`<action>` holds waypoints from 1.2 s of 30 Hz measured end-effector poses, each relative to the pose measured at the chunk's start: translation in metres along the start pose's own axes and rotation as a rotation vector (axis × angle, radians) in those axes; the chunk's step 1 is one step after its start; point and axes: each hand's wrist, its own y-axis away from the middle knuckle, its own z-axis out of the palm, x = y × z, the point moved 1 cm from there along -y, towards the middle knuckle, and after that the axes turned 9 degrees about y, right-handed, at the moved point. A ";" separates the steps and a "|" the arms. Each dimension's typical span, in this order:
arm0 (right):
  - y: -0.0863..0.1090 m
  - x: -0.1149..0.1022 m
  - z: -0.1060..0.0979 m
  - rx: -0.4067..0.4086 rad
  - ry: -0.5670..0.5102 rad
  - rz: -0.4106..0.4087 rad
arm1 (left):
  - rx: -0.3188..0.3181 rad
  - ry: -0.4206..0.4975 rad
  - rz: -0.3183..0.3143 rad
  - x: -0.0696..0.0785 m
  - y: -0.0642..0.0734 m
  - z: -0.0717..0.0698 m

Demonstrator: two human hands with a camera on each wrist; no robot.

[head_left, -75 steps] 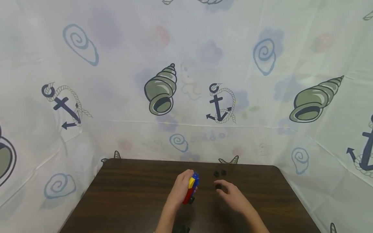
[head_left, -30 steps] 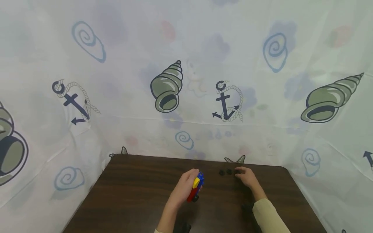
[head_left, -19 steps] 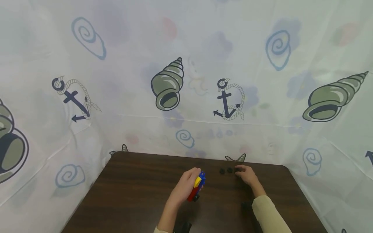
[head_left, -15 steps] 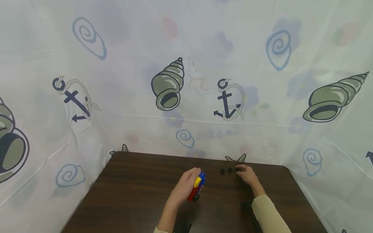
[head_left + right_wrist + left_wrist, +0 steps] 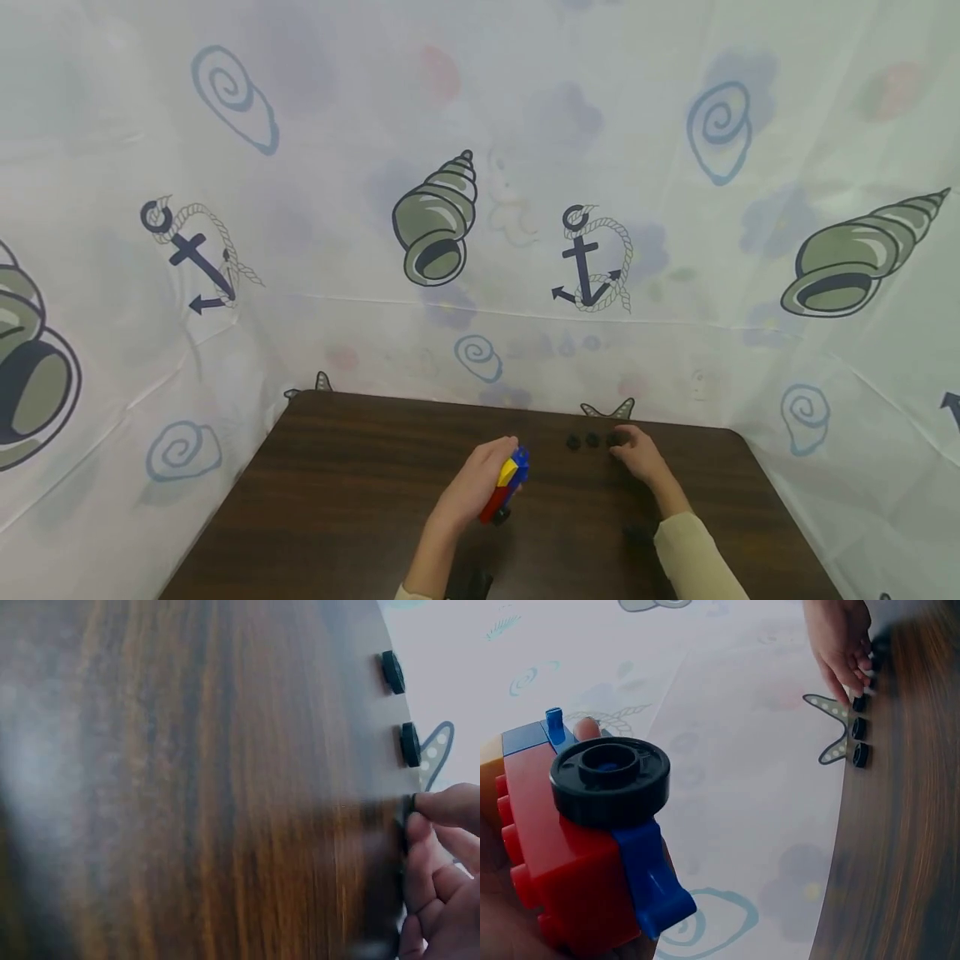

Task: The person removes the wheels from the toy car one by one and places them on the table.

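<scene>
My left hand grips a toy car of building blocks, red, blue and yellow, raised over the brown table. In the left wrist view a black wheel sits on the car's red block, beside a blue peg part. Near the table's far edge, my right hand pinches a black wheel between thumb and fingertip; fingers partly cover it. Two more black wheels, a left one and a middle one, stand in a row to the left of that hand.
The dark wood-grain table ends just behind the wheels. Behind it hangs a white cloth printed with shells and anchors. A black device shows by the left wrist.
The right hand has moved right and farther back with a wheel, to the end of the row of two wheels. The left hand keeps its grip on the car, almost still.
</scene>
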 end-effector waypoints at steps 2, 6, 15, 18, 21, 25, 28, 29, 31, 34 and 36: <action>0.005 -0.001 0.000 -0.005 -0.060 0.002 | -0.005 0.005 -0.010 0.001 0.000 0.000; 0.017 -0.005 0.000 -0.003 -0.120 0.032 | 0.002 0.032 -0.024 0.003 0.002 0.000; 0.044 -0.022 0.005 0.074 -0.132 0.049 | 0.005 0.055 0.012 0.004 -0.001 0.000; 0.058 -0.039 0.011 0.105 -0.113 0.015 | 0.063 0.097 0.085 0.003 0.001 0.000; 0.073 -0.063 0.022 0.095 -0.128 -0.046 | 0.141 0.131 0.193 0.004 0.004 0.000; 0.092 -0.098 0.040 -0.010 -0.159 -0.175 | 0.220 0.167 0.285 0.005 0.006 -0.002; 0.110 -0.125 0.054 -0.117 -0.194 -0.232 | 0.262 0.189 0.332 0.005 0.005 -0.002; 0.116 -0.133 0.058 -0.156 -0.209 -0.244 | 0.278 0.193 0.348 0.004 0.005 -0.002; 0.129 -0.148 0.064 -0.223 -0.248 -0.264 | 0.301 0.207 0.379 0.003 0.006 -0.001; 0.144 -0.165 0.069 -0.297 -0.297 -0.313 | 0.324 0.213 0.419 0.002 0.006 0.000; 0.149 -0.173 0.070 -0.316 -0.308 -0.347 | 0.328 0.209 0.443 0.002 0.004 0.001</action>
